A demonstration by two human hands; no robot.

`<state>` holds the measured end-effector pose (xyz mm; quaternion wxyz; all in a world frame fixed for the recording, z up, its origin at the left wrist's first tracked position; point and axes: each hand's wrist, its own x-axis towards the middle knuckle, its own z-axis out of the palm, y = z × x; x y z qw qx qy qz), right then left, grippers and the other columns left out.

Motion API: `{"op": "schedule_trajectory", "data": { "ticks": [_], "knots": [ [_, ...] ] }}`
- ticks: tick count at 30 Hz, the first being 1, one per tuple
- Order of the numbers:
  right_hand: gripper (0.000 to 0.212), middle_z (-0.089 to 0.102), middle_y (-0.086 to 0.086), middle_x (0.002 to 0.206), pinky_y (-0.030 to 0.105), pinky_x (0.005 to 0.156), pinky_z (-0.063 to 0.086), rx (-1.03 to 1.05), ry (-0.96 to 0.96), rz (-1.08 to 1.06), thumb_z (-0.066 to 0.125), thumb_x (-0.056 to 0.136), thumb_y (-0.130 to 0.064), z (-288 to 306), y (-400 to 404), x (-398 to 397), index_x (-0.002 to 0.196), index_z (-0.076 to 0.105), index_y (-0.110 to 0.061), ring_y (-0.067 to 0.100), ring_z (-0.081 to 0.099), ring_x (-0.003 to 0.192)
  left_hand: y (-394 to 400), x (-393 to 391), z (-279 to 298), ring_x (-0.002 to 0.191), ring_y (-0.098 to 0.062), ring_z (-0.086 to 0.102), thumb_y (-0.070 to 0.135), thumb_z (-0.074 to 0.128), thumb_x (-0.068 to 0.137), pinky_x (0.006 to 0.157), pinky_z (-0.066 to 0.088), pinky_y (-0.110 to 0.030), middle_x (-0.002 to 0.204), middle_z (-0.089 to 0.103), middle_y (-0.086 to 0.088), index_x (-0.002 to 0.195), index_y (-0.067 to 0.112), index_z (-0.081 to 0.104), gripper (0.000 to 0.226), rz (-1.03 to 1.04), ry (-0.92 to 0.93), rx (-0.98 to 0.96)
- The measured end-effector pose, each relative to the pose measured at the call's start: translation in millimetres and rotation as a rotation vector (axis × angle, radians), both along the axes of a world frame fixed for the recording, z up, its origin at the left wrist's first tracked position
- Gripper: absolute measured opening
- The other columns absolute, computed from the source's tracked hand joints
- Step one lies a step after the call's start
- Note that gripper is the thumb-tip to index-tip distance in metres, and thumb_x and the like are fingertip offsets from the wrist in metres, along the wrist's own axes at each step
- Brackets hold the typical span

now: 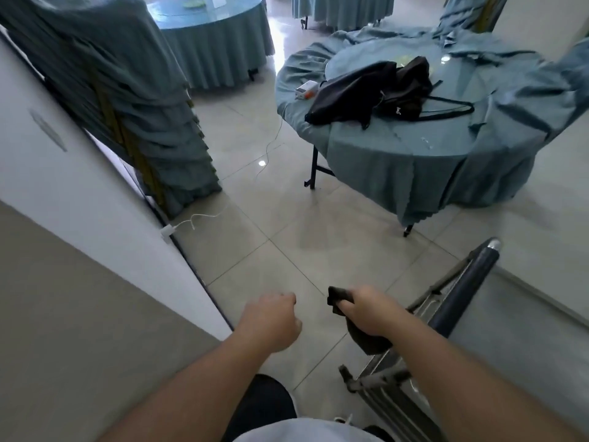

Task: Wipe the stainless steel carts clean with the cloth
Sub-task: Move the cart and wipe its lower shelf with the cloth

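cart of stainless steel sits at the lower right, only part of it in view: a dark padded handle bar running up and to the right, with metal rails below it and a grey strap fitting near the bottom. a dark cloth hangs bunched over the near end of that handle, with one corner sticking out to the left. ahead, on the pale tiled floor, stands a round table under a rumpled teal tablecloth, one folding leg showing at its left side; on it lie a black bag with loose straps and a small white box. a thin white cable runs across the floor to a plug at the foot of the white wall on the left. against that wall stands a tall stack of chairs in teal covers. two more draped tables stand farther back. the open floor between the wall and the cart is narrow, with the round table near ahead. the right hand reaches forward with the arm stretched out, its fingers curled tight round the cloth above the handle. the left hand hangs in the air beside it, apart from everything, with its fingers curled into a loose fist that holds nothing.
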<state>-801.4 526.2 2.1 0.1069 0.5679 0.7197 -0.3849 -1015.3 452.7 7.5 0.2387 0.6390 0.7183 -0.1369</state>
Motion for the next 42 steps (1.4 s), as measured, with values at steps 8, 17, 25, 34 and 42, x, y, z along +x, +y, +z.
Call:
{"op": "schedule_trajectory", "data": {
  "ticks": [8,17,25,34,42],
  "knots": [
    [0.028,0.071,0.002,0.089,0.036,0.076,0.054,-0.034,-0.057,-0.122,0.049,0.103,-0.042,-29.5,110.2,-9.4,0.106,0.068,-0.022,0.022,0.068,0.082,142.3,-30.2,-21.6,0.125,-0.029,0.057,0.038,0.045,0.103,0.099,0.049,-0.042,0.140,0.059,-0.003,0.145,0.022,0.051,0.045,-0.139,0.015,-0.037],
    [0.026,0.071,0.005,0.094,0.035,0.075,0.051,-0.041,-0.134,-0.424,0.050,0.103,-0.044,-21.1,200.8,-22.3,0.095,0.062,-0.022,0.027,0.068,0.088,326.4,-59.5,-32.7,0.128,-0.032,0.060,0.040,0.048,0.102,0.102,0.052,-0.041,0.145,0.058,-0.005,0.146,0.020,0.052,0.048,-0.388,-0.025,-0.069],
    [0.029,0.072,-0.005,0.086,0.043,0.081,0.059,-0.045,-0.029,-0.801,0.052,0.101,-0.052,-21.8,233.7,19.5,0.094,0.069,-0.029,0.015,0.069,0.080,434.3,0.2,-38.6,0.127,-0.031,0.059,0.041,0.047,0.100,0.102,0.053,-0.045,0.145,0.057,-0.003,0.148,0.024,0.050,0.051,-0.591,-0.069,-0.146],
    [0.031,0.071,-0.003,0.086,0.041,0.083,0.057,0.026,0.037,-1.072,0.051,0.103,-0.050,-38.5,337.6,141.1,0.091,0.068,-0.027,0.017,0.066,0.082,569.4,153.6,-33.1,0.126,-0.031,0.059,0.039,0.048,0.100,0.099,0.050,-0.045,0.147,0.057,-0.002,0.150,0.025,0.049,0.052,-0.801,-0.030,-0.067],
    [0.028,0.070,-0.002,0.086,0.034,0.073,0.052,0.089,0.042,-1.148,0.053,0.103,-0.050,2.0,440.4,279.0,0.087,0.064,-0.029,0.017,0.066,0.081,676.2,319.5,3.6,0.118,-0.031,0.058,0.042,0.044,0.102,0.092,0.046,-0.046,0.134,0.058,-0.004,0.134,0.023,0.054,0.038,-0.919,-0.077,-0.034]
  ]
}}
